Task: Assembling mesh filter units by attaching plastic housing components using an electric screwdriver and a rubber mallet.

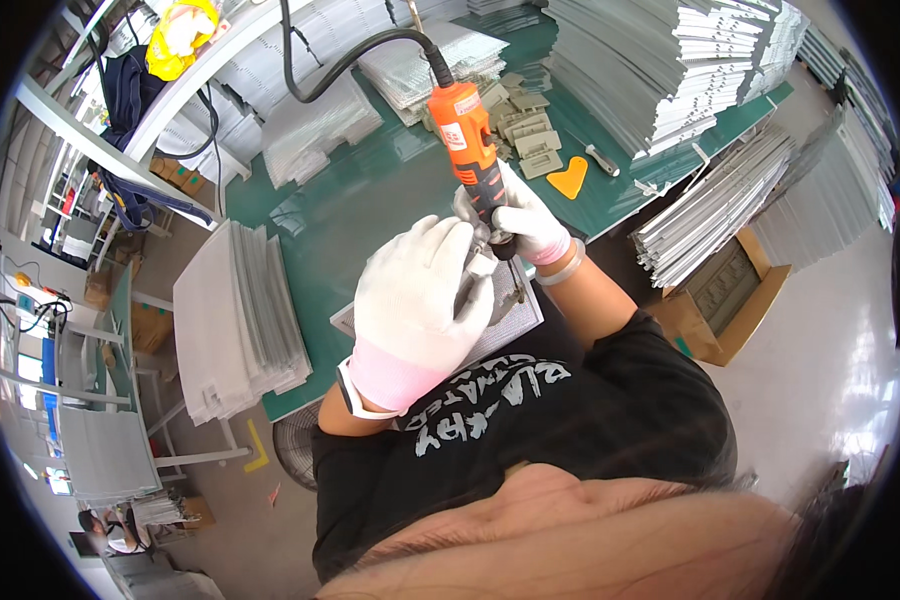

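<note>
R hand (530,222), gloved, wrapped tight round orange electric screwdriver (467,140), tool upright, bit down. L hand (420,300), gloved, fingers curled over small grey part (478,262), prob. metal bracket, atop flat perforated panel (515,318) at near edge of green bench (370,210). Stacked panels (235,320) left; yellow scraper (570,178) far right.

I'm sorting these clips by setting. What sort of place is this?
Most likely a factory assembly bench: the right hand grips an orange corded power screwdriver, stacks of grey metal panels cover the green work table, and a cardboard box sits on the floor.
</note>
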`<state>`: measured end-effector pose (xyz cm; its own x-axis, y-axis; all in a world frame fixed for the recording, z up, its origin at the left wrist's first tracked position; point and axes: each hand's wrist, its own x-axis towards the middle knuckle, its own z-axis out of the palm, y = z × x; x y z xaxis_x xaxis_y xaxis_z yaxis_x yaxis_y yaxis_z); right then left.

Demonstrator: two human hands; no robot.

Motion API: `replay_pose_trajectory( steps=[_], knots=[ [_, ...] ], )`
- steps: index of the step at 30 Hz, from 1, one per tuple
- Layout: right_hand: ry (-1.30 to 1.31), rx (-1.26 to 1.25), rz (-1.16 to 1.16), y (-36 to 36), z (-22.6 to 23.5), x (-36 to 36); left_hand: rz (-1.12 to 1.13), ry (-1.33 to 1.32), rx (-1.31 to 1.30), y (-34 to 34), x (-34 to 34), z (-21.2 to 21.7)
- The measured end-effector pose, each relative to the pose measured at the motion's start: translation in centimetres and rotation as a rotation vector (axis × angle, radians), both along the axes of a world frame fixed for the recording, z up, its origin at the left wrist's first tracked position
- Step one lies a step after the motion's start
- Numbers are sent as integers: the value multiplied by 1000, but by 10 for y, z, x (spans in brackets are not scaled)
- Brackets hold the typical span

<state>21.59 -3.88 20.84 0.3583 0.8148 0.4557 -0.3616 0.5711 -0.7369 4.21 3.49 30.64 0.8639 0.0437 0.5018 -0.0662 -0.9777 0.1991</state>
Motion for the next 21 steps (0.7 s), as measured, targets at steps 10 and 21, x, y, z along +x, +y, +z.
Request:
replay_pose_trajectory(
  steps=[10, 21],
  knots=[
    [-58, -7, -42, 0, 2, 4, -489, 55, -144, 63, 11, -16],
    [79, 41, 76, -1, -15, 8, -700, -65, -514, 84, -3, -49]
  ],
)
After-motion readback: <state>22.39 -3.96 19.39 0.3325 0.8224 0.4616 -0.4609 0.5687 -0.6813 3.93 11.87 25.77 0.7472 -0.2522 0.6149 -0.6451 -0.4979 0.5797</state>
